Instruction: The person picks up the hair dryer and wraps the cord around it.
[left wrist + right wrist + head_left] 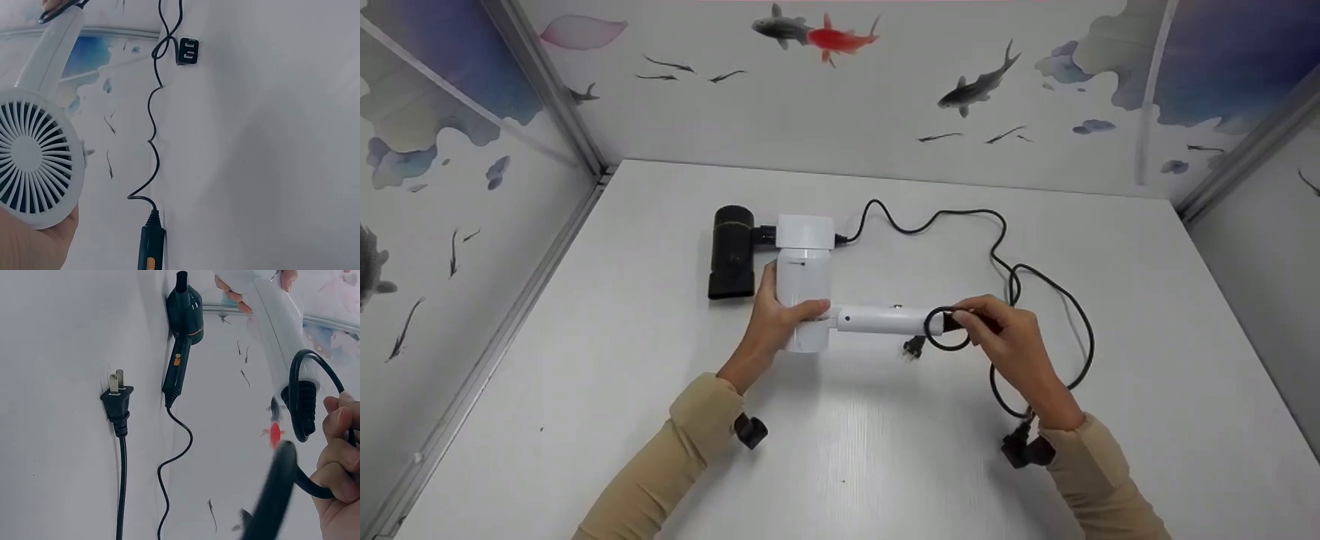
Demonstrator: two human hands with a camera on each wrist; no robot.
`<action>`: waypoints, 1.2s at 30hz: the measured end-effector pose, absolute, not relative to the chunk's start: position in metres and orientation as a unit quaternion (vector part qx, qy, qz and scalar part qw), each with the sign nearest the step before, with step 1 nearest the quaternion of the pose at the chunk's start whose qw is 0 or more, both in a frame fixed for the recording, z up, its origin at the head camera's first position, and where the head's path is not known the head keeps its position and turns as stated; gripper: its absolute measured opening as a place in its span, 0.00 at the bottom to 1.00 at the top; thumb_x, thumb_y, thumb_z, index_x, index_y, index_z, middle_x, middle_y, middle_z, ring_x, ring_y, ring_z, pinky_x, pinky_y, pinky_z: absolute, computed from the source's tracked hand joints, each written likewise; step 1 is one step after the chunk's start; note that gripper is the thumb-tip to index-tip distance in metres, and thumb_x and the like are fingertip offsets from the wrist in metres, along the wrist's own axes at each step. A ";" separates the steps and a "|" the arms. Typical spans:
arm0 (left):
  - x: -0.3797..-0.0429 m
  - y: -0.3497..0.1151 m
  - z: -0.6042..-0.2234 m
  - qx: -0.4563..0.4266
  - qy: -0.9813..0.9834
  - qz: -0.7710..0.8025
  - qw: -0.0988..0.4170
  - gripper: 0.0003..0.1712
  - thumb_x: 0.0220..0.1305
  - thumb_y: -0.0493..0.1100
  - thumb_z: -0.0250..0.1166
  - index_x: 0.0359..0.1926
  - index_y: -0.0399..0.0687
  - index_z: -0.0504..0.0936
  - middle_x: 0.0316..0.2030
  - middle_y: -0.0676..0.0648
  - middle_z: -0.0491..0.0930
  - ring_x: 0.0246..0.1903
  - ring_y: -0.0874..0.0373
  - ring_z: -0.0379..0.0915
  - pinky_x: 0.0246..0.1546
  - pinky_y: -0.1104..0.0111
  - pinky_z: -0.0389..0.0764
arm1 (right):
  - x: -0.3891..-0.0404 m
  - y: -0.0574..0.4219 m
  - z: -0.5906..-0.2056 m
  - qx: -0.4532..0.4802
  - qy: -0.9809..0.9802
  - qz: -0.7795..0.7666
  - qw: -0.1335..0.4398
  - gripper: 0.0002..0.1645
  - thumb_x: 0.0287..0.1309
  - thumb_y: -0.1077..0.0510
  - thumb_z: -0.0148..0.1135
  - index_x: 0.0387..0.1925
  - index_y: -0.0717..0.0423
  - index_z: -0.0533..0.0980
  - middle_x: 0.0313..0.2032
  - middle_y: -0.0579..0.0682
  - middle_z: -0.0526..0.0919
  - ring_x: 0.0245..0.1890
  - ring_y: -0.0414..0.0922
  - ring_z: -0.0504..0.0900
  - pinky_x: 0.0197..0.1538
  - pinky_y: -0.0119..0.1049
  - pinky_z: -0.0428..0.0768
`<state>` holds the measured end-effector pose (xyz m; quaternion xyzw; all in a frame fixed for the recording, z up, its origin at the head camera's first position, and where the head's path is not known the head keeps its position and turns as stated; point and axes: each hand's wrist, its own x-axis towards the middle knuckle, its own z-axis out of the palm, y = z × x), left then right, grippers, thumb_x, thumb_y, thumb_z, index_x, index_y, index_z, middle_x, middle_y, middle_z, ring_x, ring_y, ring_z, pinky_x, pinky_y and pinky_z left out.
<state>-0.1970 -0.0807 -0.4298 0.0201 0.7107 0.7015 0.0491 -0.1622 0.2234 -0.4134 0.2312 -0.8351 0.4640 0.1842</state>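
My left hand [781, 319] grips the barrel of a white hair dryer [802, 277], thumb across its front and fingers behind. The dryer's handle [885, 320] points right, and its round vent grille [28, 157] shows in the left wrist view. At the handle's end my right hand [1009, 330] pinches the black cord [937, 345], which bends in a small loop there. In the right wrist view the cord passes between thumb and fingers [337, 472], near the ribbed black sleeve [301, 405] at the handle's end.
A black hair dryer [732, 251] lies behind on the white table [840, 465], its handle partly hidden by the white one. Its cord [915, 229] winds rightward. A two-pin plug [913, 346] lies below the white handle. Patterned walls [840, 112] enclose the back and sides.
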 end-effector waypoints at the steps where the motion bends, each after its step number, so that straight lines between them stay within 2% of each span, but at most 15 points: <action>1: -0.198 -0.081 -0.430 0.021 0.710 0.702 0.050 0.50 0.47 0.45 0.70 0.67 0.53 0.51 0.51 0.45 0.71 0.48 0.52 0.69 0.47 0.61 0.73 | -0.164 0.223 -0.413 0.216 -0.838 0.468 0.178 0.07 0.54 0.70 0.60 0.35 0.60 0.79 0.19 0.46 0.77 0.16 0.37 0.67 0.20 0.27 0.64; 3: -0.199 -0.083 -0.429 0.025 0.706 0.706 0.048 0.50 0.47 0.45 0.70 0.67 0.54 0.52 0.50 0.45 0.71 0.48 0.52 0.69 0.47 0.61 0.73 | -0.167 0.222 -0.410 0.179 -0.843 0.483 0.155 0.05 0.54 0.69 0.61 0.35 0.62 0.78 0.18 0.45 0.77 0.16 0.36 0.66 0.20 0.28 0.64; 7: -0.202 -0.086 -0.426 0.032 0.693 0.719 0.042 0.48 0.46 0.44 0.70 0.66 0.54 0.53 0.48 0.45 0.71 0.46 0.53 0.69 0.46 0.61 0.72 | -0.169 0.222 -0.402 0.103 -0.829 0.545 0.068 0.05 0.57 0.63 0.60 0.34 0.63 0.75 0.16 0.43 0.74 0.17 0.36 0.65 0.22 0.29 0.64; 14: -0.202 -0.088 -0.427 0.052 0.664 0.744 0.055 0.49 0.44 0.45 0.69 0.67 0.55 0.53 0.47 0.46 0.71 0.46 0.53 0.68 0.45 0.62 0.72 | -0.171 0.229 -0.403 0.054 -0.726 0.682 -0.073 0.05 0.61 0.57 0.58 0.33 0.56 0.74 0.21 0.41 0.74 0.18 0.36 0.64 0.24 0.29 0.61; 19: -0.201 -0.085 -0.430 0.061 0.641 0.762 0.070 0.47 0.45 0.45 0.67 0.66 0.55 0.53 0.47 0.46 0.70 0.46 0.53 0.68 0.45 0.62 0.72 | -0.170 0.224 -0.407 0.034 -0.674 0.728 -0.121 0.03 0.61 0.56 0.58 0.33 0.51 0.75 0.25 0.41 0.75 0.20 0.36 0.66 0.25 0.26 0.64; 22: -0.200 -0.082 -0.429 0.060 0.633 0.769 0.066 0.48 0.44 0.45 0.67 0.66 0.55 0.53 0.47 0.46 0.70 0.45 0.53 0.68 0.45 0.62 0.72 | -0.169 0.218 -0.409 0.027 -0.675 0.724 -0.140 0.03 0.62 0.57 0.56 0.33 0.51 0.74 0.23 0.42 0.72 0.19 0.36 0.64 0.24 0.27 0.63; 25: -0.199 -0.081 -0.428 0.057 0.632 0.771 0.054 0.47 0.44 0.45 0.67 0.65 0.55 0.53 0.47 0.47 0.70 0.46 0.53 0.68 0.45 0.62 0.72 | -0.166 0.213 -0.413 0.037 -0.687 0.710 -0.153 0.11 0.64 0.53 0.53 0.29 0.55 0.71 0.18 0.44 0.68 0.16 0.37 0.60 0.22 0.29 0.57; 30: -0.198 -0.080 -0.426 0.041 0.641 0.767 0.020 0.47 0.44 0.44 0.68 0.65 0.53 0.53 0.47 0.47 0.71 0.45 0.54 0.68 0.46 0.62 0.72 | -0.162 0.207 -0.419 0.065 -0.700 0.685 -0.191 0.27 0.64 0.40 0.48 0.38 0.64 0.72 0.17 0.45 0.66 0.12 0.37 0.56 0.19 0.29 0.54; 32: -0.197 -0.080 -0.425 0.031 0.642 0.766 0.006 0.47 0.45 0.44 0.68 0.65 0.52 0.53 0.48 0.47 0.71 0.46 0.54 0.68 0.46 0.62 0.72 | -0.160 0.204 -0.418 0.077 -0.692 0.682 -0.224 0.29 0.66 0.40 0.45 0.47 0.62 0.70 0.19 0.44 0.68 0.11 0.36 0.57 0.18 0.28 0.55; 36: -0.197 -0.080 -0.425 0.017 0.651 0.759 -0.022 0.50 0.47 0.44 0.68 0.68 0.52 0.49 0.51 0.46 0.70 0.48 0.54 0.68 0.48 0.62 0.71 | -0.153 0.201 -0.416 0.123 -0.692 0.661 -0.262 0.28 0.69 0.43 0.39 0.51 0.64 0.68 0.19 0.43 0.68 0.10 0.34 0.56 0.16 0.27 0.54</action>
